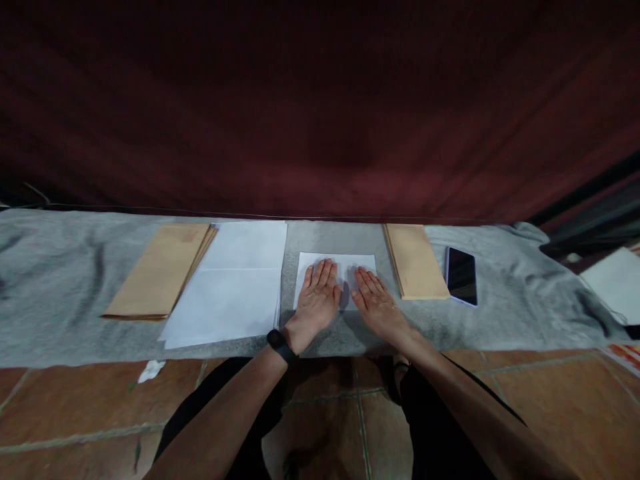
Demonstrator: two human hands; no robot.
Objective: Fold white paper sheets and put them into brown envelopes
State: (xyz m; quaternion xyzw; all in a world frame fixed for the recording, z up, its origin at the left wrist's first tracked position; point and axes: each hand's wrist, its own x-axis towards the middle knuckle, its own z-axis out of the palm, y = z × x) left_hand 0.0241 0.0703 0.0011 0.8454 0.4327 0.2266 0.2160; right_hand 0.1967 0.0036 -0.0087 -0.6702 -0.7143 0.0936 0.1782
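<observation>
A small white rectangle of paper, perhaps folded, lies on the grey cloth in front of me. My left hand rests flat on its left half, fingers stretched out and pointing away from me. On the paper's right side lies my right hand, also flat with its fingers extended. Neither hand grips anything. To the left is a stack of larger white sheets with a crease across the top one. A stack of brown envelopes sits just right of my right hand.
Another pile of brown envelopes lies at the far left, touching the white sheets. A phone is beside the right envelopes. Behind the grey cloth hangs a dark red curtain. A crumpled white scrap is on the tiled floor.
</observation>
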